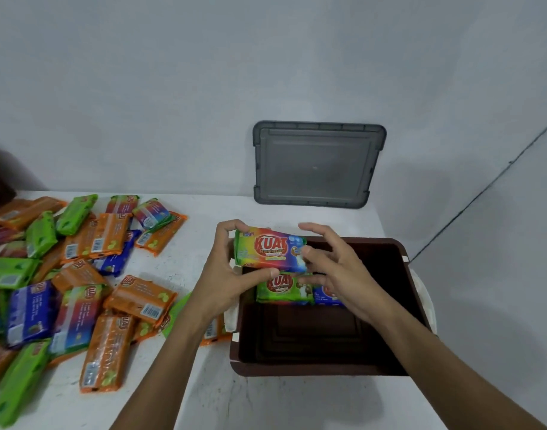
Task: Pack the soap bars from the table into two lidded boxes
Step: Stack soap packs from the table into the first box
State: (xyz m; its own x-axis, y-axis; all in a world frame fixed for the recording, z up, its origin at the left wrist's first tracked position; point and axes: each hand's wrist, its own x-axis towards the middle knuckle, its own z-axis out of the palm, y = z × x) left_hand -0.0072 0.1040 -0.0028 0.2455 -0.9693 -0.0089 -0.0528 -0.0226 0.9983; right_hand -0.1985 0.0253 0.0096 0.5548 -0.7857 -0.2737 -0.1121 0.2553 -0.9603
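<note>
A rainbow-coloured soap bar (267,249) labelled KUAT hangs over the far left corner of the open brown box (324,369). My left hand (225,268) grips its left end, thumb below and fingers on top. My right hand (331,262) pinches its right end with thumb and fingertips. Inside the box, against the far wall, lie a green soap bar (284,290) and a blue soap bar (328,297), partly hidden by my right hand. Most of the box floor is bare.
A pile of several orange, green, blue and rainbow soap bars (80,274) covers the left of the white table (204,383). A grey lid (318,164) leans upright against the wall behind the box. A white object (425,302) shows past the box's right side.
</note>
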